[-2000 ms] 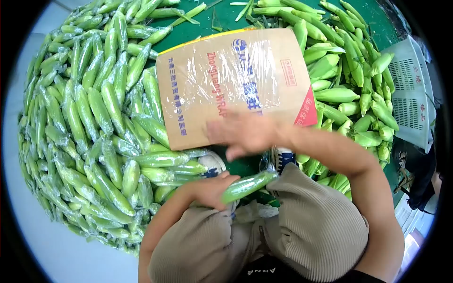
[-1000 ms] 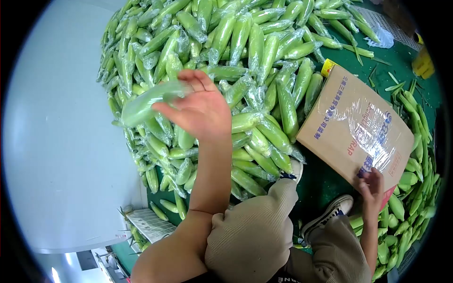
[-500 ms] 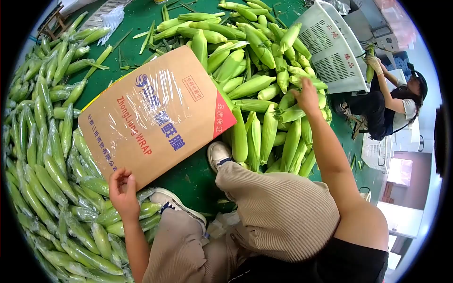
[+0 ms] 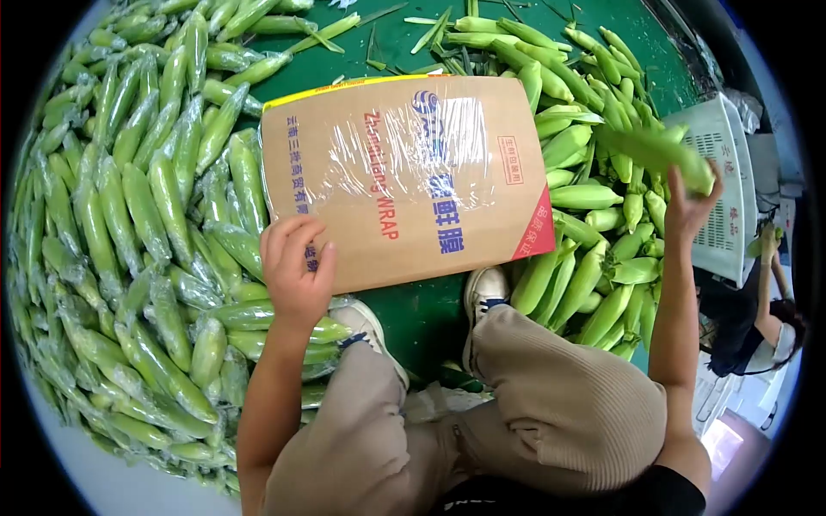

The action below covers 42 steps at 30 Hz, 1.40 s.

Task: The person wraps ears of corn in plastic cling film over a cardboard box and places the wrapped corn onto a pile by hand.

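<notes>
My right hand [image 4: 693, 206] is closed around the end of a green corn cob [image 4: 658, 156], lifted at a slant above the pile and slightly blurred. Below it lies a heap of unwrapped corn cobs [image 4: 587, 198] in green husks. My left hand [image 4: 297, 268] rests on the lower left corner of a brown cardboard box [image 4: 344, 185] printed with "ZhongLiang WRAP", its fingers laid on the card and the thumb apart. Shiny clear film covers part of the box top. To the left spreads a large pile of film-wrapped corn cobs [image 4: 163, 335].
A pale green plastic crate [image 4: 718, 206] stands tilted beyond the unwrapped cobs. Farther right, another person [image 4: 757, 322] sits holding something green. Loose husk leaves lie on the green floor [image 4: 400, 47] at the back. My shoes [image 4: 487, 292] are just below the box.
My right hand has picked up a corn cob from the heap and raised it. My left hand has come onto the box corner. The camera view has turned, shifting the scene.
</notes>
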Tool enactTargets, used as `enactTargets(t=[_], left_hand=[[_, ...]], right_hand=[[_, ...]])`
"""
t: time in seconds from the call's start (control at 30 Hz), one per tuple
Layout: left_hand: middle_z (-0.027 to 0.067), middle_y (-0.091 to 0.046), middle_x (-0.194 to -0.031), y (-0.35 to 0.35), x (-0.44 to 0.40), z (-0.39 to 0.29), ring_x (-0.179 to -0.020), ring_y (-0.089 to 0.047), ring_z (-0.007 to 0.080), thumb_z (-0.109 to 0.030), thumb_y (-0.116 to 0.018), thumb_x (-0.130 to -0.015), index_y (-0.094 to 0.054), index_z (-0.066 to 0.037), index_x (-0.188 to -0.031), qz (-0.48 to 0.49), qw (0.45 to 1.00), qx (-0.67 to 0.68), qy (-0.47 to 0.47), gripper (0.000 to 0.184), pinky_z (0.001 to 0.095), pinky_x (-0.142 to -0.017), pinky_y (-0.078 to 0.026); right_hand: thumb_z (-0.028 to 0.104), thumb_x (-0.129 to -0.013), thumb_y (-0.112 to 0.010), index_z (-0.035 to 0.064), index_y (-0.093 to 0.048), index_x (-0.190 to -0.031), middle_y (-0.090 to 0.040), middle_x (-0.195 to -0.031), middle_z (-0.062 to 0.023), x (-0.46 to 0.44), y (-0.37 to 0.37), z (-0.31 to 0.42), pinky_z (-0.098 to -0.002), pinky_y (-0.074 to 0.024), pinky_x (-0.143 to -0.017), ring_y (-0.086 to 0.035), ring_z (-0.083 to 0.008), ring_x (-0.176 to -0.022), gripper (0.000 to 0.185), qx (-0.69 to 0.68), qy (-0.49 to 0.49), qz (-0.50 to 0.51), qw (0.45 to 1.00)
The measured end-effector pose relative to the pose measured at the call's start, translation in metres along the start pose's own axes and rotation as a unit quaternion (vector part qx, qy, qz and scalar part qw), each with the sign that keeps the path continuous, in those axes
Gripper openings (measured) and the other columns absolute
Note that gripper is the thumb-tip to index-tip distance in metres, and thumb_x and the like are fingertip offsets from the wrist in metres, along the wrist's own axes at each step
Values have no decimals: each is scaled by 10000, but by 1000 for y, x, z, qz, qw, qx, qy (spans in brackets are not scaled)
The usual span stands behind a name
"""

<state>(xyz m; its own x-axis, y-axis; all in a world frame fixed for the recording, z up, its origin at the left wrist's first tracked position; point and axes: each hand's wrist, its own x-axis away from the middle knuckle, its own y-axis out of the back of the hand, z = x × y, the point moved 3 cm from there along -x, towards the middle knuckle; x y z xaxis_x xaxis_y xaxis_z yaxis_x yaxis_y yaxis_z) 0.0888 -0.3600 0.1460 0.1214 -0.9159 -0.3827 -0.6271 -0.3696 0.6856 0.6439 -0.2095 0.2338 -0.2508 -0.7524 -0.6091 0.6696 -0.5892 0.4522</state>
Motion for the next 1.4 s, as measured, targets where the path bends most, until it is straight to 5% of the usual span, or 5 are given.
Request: enactTargets(t=[0.37,0.53,0.7,1.0,1.4], left_hand=[[93,-635,-1339,-50,-129,-20,-1273,-573,339,-345,-902,-767,-566,-276,-1504,189,952,-178,-160,813,460,-1102,-461],[97,-640,-1283,-66,-131,-10,-1214,-597,342,-312,-889,-790,-567,-297,-1502,260,953,-124,-97,782,462,-1048,-497],[118,-617,-1287,-69,-142,-14,-1221,-586,367,-261,-887,-797,-565,-272,-1503,299,945,-118,-60,776,466,-1062,-488],[148,-590,-1294,-67,-151,-16,-1269,-554,384,-301,-877,-806,-538,-211,-1519,338,933,-123,-29,795,468,-1097,-461],[131,-506,-1237,-13,-47,78,-1170,-548,290,-318,-934,-740,-574,-88,-1454,130,976,-62,163,832,386,-1020,-482]], right_hand=[[192,-768,-947,99,-522,-1373,-598,-1409,-146,111,-266,116,-432,-459,-1134,-557,-302,-1329,744,-222,-110,555,794],[276,-670,-971,132,-555,-1473,-589,-1349,-160,85,-181,85,-474,-454,-1098,-544,-375,-1287,916,-69,158,505,846],[137,-864,-746,149,-747,-1076,-656,-817,-51,111,-206,68,-455,-514,-787,-636,-326,-804,212,-33,272,441,855],[231,-950,-767,70,-662,-1241,-724,-1089,-127,91,-252,137,-435,-567,-889,-700,-352,-1024,348,-126,61,390,910],[351,-753,-884,148,-614,-1262,-612,-1147,-101,110,-280,148,-480,-514,-940,-580,-346,-1119,611,20,281,396,874]])
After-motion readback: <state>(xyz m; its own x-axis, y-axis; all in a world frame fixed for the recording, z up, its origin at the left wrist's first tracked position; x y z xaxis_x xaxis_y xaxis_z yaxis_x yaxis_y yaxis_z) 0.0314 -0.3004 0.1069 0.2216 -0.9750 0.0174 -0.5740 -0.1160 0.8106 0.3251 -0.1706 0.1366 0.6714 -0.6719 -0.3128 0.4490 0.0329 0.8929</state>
